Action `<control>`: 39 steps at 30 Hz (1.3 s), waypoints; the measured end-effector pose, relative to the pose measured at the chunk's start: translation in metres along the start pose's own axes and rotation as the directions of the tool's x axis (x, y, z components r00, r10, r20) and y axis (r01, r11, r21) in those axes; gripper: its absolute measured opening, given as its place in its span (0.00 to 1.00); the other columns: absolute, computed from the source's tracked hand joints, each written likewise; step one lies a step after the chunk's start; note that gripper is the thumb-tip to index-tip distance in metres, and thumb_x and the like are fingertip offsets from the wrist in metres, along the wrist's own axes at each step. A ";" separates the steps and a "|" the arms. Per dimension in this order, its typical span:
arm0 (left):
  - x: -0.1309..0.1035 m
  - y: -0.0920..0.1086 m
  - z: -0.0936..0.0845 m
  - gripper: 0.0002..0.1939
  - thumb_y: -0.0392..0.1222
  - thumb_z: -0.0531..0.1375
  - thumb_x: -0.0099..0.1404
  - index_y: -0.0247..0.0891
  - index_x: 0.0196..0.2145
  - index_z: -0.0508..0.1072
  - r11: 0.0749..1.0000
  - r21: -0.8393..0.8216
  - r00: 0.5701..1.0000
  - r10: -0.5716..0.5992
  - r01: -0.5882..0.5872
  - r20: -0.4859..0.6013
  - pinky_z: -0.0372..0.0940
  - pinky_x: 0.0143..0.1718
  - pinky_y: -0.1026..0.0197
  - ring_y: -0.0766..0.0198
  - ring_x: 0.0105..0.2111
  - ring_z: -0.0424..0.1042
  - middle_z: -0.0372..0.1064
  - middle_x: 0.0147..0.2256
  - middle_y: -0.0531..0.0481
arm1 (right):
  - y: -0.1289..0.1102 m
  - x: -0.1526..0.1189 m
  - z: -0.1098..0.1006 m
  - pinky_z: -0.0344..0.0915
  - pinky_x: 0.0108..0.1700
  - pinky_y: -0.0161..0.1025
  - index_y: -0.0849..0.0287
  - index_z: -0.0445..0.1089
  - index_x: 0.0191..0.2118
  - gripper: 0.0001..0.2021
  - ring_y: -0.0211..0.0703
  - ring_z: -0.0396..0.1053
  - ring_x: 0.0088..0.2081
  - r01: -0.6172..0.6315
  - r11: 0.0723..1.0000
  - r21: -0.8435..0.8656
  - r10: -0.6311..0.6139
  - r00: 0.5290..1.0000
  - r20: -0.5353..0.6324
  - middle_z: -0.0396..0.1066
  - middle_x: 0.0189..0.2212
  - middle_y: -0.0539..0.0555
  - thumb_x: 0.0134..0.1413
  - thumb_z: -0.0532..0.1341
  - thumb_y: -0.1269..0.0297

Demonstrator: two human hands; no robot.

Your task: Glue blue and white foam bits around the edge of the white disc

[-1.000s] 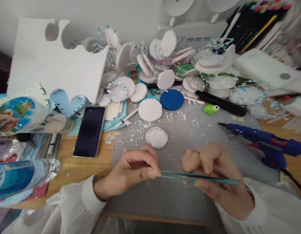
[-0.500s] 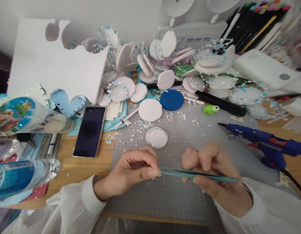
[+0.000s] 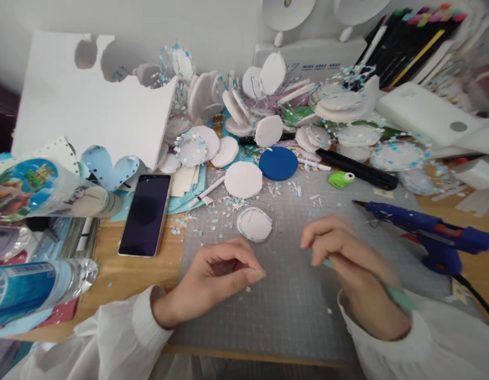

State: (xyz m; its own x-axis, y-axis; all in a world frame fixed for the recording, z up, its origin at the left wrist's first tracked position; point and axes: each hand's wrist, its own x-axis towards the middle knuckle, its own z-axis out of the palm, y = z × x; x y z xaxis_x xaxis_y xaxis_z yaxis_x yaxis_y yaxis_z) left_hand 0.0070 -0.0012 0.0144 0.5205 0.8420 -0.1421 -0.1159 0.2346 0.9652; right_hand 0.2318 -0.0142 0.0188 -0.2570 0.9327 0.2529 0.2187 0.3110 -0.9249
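Note:
Above the grey cutting mat, my left hand is closed in a pinch, thumb against forefinger. Whatever sits between those fingertips is too small to make out. My right hand, smeared by motion, is wrapped round teal tweezers, whose back end sticks out over the wrist; their tips are mostly hidden under the fingers. Just beyond my left hand lies a small white foam disc with blue and white bits round its edge and a thin wire loop. A plain white disc and a dark blue disc lie farther back.
A blue glue gun lies at the right, near a green paper punch and a black utility knife. To the left are a phone and a water bottle. Several decorated discs crowd the back; paper scraps litter the mat.
My right hand has drawn away to the right from my left fingertips, turning so the tweezers lie back across the palm. My left hand stays pinched in nearly the same place.

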 end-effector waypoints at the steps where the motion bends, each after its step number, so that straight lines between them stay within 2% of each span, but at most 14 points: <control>1: 0.000 0.000 0.001 0.05 0.37 0.63 0.60 0.33 0.28 0.76 1.000 0.020 1.000 -0.003 0.003 0.002 0.60 0.29 0.66 0.69 0.27 0.63 0.66 0.27 0.49 | 0.000 -0.001 0.001 0.60 0.36 0.41 0.56 0.65 0.33 0.11 0.43 0.63 0.34 0.043 0.997 -0.069 -0.040 0.998 0.045 0.65 0.32 0.55 0.61 0.47 0.73; 4: 0.000 0.000 0.002 0.05 0.38 0.63 0.60 0.32 0.28 0.76 0.997 0.074 1.000 0.004 -0.004 0.004 0.60 0.29 0.65 0.68 0.27 0.64 0.67 0.27 0.48 | -0.002 -0.004 0.007 0.62 0.32 0.38 0.56 0.63 0.43 0.13 0.40 0.65 0.30 0.185 0.959 -0.217 -0.139 0.968 0.211 0.66 0.28 0.52 0.59 0.48 0.76; 6: 0.000 -0.002 0.003 0.05 0.37 0.63 0.60 0.33 0.28 0.76 0.995 0.101 1.000 0.009 -0.010 0.013 0.59 0.29 0.65 0.68 0.27 0.64 0.67 0.27 0.48 | -0.004 -0.004 0.012 0.63 0.31 0.37 0.55 0.62 0.47 0.13 0.39 0.66 0.28 0.234 0.929 -0.287 -0.161 0.953 0.258 0.69 0.27 0.51 0.58 0.51 0.75; 11: -0.001 -0.004 0.003 0.04 0.36 0.63 0.60 0.33 0.29 0.77 0.994 0.110 0.999 -0.003 -0.001 0.040 0.58 0.27 0.65 0.69 0.27 0.64 0.67 0.28 0.49 | -0.004 -0.005 0.017 0.60 0.26 0.36 0.55 0.62 0.45 0.09 0.36 0.62 0.21 0.265 0.887 -0.378 -0.176 0.951 0.255 0.66 0.21 0.47 0.57 0.57 0.69; 18: -0.001 -0.003 0.004 0.05 0.37 0.63 0.60 0.33 0.30 0.77 0.991 0.129 0.998 -0.031 0.025 0.046 0.58 0.28 0.65 0.67 0.28 0.64 0.67 0.28 0.48 | -0.003 -0.006 0.017 0.56 0.25 0.35 0.56 0.64 0.39 0.05 0.34 0.59 0.20 0.306 0.877 -0.370 -0.198 0.933 0.301 0.62 0.18 0.45 0.57 0.57 0.70; 24: -0.002 -0.006 0.003 0.05 0.37 0.62 0.61 0.33 0.31 0.77 0.989 0.145 0.997 -0.023 0.013 0.067 0.58 0.28 0.65 0.68 0.28 0.64 0.67 0.28 0.48 | -0.003 -0.005 0.019 0.54 0.24 0.35 0.57 0.65 0.37 0.03 0.33 0.59 0.19 0.313 0.866 -0.390 -0.206 0.934 0.291 0.63 0.17 0.44 0.57 0.57 0.71; 28: -0.003 -0.007 0.001 0.04 0.36 0.62 0.61 0.34 0.32 0.77 0.990 0.142 0.995 -0.022 0.008 0.099 0.59 0.29 0.65 0.68 0.29 0.65 0.68 0.30 0.48 | -0.003 -0.006 0.020 0.54 0.24 0.34 0.57 0.65 0.36 0.04 0.31 0.58 0.18 0.274 0.867 -0.417 -0.192 0.955 0.228 0.61 0.16 0.43 0.56 0.57 0.73; 31: -0.003 -0.007 0.002 0.03 0.35 0.62 0.61 0.33 0.32 0.77 0.992 0.119 0.994 -0.040 0.027 0.103 0.59 0.30 0.65 0.68 0.29 0.65 0.67 0.30 0.49 | -0.004 -0.008 0.018 0.55 0.24 0.33 0.57 0.65 0.35 0.04 0.30 0.58 0.18 0.182 0.892 -0.414 -0.143 0.982 0.124 0.61 0.17 0.43 0.55 0.58 0.72; 34: -0.003 -0.005 0.002 0.03 0.35 0.63 0.60 0.33 0.30 0.76 0.994 0.097 0.996 -0.049 0.041 0.080 0.58 0.30 0.65 0.68 0.29 0.64 0.67 0.29 0.49 | -0.001 -0.010 0.014 0.54 0.24 0.33 0.57 0.63 0.30 0.08 0.31 0.57 0.19 0.034 0.967 -0.252 -0.045 0.998 -0.037 0.60 0.19 0.44 0.60 0.52 0.71; 37: -0.002 -0.005 0.002 0.04 0.36 0.63 0.60 0.33 0.29 0.75 0.996 0.080 0.997 -0.055 0.051 0.058 0.58 0.29 0.65 0.68 0.28 0.63 0.66 0.27 0.50 | 0.005 -0.007 0.012 0.55 0.27 0.35 0.57 0.60 0.27 0.16 0.35 0.59 0.25 -0.051 0.998 -0.039 0.042 0.976 -0.213 0.59 0.23 0.48 0.65 0.43 0.69; 39: -0.003 -0.005 0.002 0.04 0.36 0.63 0.60 0.33 0.29 0.75 0.995 0.082 0.997 -0.059 0.055 0.054 0.57 0.29 0.65 0.68 0.27 0.63 0.65 0.27 0.50 | 0.010 -0.003 0.011 0.57 0.33 0.38 0.57 0.61 0.28 0.16 0.39 0.61 0.31 -0.053 0.996 -0.077 0.036 0.977 -0.208 0.61 0.27 0.51 0.65 0.43 0.67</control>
State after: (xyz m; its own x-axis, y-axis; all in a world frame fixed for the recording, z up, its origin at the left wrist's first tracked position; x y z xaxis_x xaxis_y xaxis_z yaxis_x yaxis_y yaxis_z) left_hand 0.0077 -0.0060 0.0101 0.5713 0.7992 -0.1868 -0.0179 0.2397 0.9707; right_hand 0.2241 -0.0158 0.0060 -0.0474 0.9609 0.2728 0.3040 0.2740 -0.9124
